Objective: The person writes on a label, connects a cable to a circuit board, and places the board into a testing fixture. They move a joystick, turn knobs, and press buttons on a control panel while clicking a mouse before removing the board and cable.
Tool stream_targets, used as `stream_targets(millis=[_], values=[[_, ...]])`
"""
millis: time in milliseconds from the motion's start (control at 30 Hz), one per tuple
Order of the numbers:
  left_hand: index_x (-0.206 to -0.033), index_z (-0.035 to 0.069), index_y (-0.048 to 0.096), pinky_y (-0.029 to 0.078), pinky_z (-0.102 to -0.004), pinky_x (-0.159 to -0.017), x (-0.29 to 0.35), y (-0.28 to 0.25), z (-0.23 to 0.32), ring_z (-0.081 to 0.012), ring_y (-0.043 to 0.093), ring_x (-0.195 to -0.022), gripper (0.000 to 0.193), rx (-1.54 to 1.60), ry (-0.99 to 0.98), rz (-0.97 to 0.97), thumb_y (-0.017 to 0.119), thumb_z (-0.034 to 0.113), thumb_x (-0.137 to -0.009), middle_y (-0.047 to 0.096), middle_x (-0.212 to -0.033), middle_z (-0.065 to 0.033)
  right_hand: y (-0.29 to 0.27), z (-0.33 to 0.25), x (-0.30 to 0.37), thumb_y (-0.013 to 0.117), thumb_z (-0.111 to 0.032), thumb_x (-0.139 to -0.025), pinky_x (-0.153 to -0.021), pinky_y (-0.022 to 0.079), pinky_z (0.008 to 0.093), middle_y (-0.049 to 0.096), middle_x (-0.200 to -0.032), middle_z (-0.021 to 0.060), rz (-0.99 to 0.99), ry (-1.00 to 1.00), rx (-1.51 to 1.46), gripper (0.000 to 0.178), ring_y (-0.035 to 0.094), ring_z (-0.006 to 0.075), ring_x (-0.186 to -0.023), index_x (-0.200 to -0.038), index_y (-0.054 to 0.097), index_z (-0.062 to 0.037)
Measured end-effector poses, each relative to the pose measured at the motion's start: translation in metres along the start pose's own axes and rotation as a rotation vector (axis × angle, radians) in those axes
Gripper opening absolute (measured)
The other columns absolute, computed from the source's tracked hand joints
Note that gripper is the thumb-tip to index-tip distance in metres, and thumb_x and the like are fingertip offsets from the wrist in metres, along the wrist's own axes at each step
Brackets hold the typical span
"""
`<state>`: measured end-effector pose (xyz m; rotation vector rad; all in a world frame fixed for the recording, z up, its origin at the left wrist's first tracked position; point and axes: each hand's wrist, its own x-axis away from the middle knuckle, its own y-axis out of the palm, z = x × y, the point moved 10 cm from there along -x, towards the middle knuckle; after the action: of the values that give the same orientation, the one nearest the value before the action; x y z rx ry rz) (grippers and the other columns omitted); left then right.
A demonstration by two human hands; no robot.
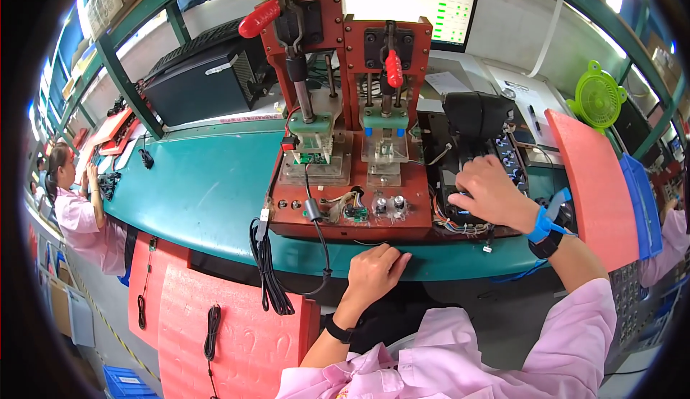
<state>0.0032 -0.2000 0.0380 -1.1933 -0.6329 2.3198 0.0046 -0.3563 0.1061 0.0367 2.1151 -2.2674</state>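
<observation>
My left hand [377, 269] rests loosely closed at the front edge of the green bench, beside a red test fixture [323, 219], with nothing visible in it. My right hand [492, 187] is over a black device with knobs [509, 156], thumb apart from the bent fingers; the fingertips are blurred. Two toggle clamps [392, 68] with red handles stand on the fixture. A green circuit board [310, 159] sits under the left clamp. From there a black cable [273, 284] with a bead runs down and hangs coiled over the bench edge.
Pink foam sheets [237, 334] with a coiled cable [212, 331] lie at the lower left. Another foam sheet [593, 190] and a blue bin [640, 205] stand right. Behind are a monitor [402, 0], a computer case [201, 86] and a green fan [598, 97]. A co-worker [75, 205] sits far left.
</observation>
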Motion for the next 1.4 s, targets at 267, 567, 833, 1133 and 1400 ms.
stream_targets(millis=[267,567,833,1133,1400], values=[[-0.060,0.005,0.051,0.037,-0.0324,-0.042,-0.001,0.003,0.005,-0.0241,0.048,-0.046,0.019,-0.010,0.003,0.013,0.066,0.011,-0.070,0.046,-0.053,-0.0065,-0.007,0.017,0.058,0.058,-0.021,-0.073,-0.096,0.018,0.0528,0.053,-0.105,0.0087,0.217,-0.049,0.033,0.020,0.040,0.0256,-0.113,-0.072,0.059,-0.0007],[-0.058,0.006,0.049,0.037,-0.0321,-0.042,0.001,0.002,0.009,-0.0237,0.048,-0.046,0.021,-0.109,0.034,0.059,0.066,0.011,-0.068,0.045,-0.052,-0.0059,-0.004,0.045,0.043,0.062,-0.014,-0.068,-0.098,0.015,0.0574,0.048,-0.119,0.0073,0.071,-0.101,0.017,0.014,0.030,0.0256,-0.124,-0.072,0.060,-0.0011],[-0.058,0.006,0.047,0.037,-0.0319,-0.042,0.002,0.002,0.010,-0.0239,0.048,-0.046,0.022,-0.154,0.050,0.092,0.066,0.010,-0.068,0.044,-0.052,-0.0060,-0.019,0.048,0.056,0.062,-0.014,-0.068,-0.099,0.012,0.0576,0.051,-0.116,0.0054,0.156,-0.113,-0.041,0.013,0.028,0.0250,-0.125,-0.068,0.061,-0.0020],[-0.057,0.005,0.047,0.037,-0.0321,-0.041,0.004,0.003,0.010,-0.0247,0.047,-0.045,0.022,-0.143,0.052,0.078,0.066,0.009,-0.068,0.044,-0.051,-0.0064,-0.013,0.064,0.089,0.061,-0.015,-0.069,-0.098,0.012,0.0576,0.051,-0.116,0.0048,0.145,0.014,0.013,0.011,0.031,0.0249,-0.123,-0.068,0.061,-0.0047],[-0.057,0.005,0.047,0.036,-0.0327,-0.041,0.000,0.000,0.011,-0.0255,0.047,-0.045,0.022,-0.152,0.035,0.075,0.065,0.008,-0.068,0.043,-0.052,-0.0070,-0.036,0.116,0.075,0.058,-0.012,-0.070,-0.091,0.027,0.0478,0.056,-0.102,0.0095,0.428,0.184,-0.187,0.009,0.044,0.0269,-0.108,-0.076,0.058,-0.0044]])
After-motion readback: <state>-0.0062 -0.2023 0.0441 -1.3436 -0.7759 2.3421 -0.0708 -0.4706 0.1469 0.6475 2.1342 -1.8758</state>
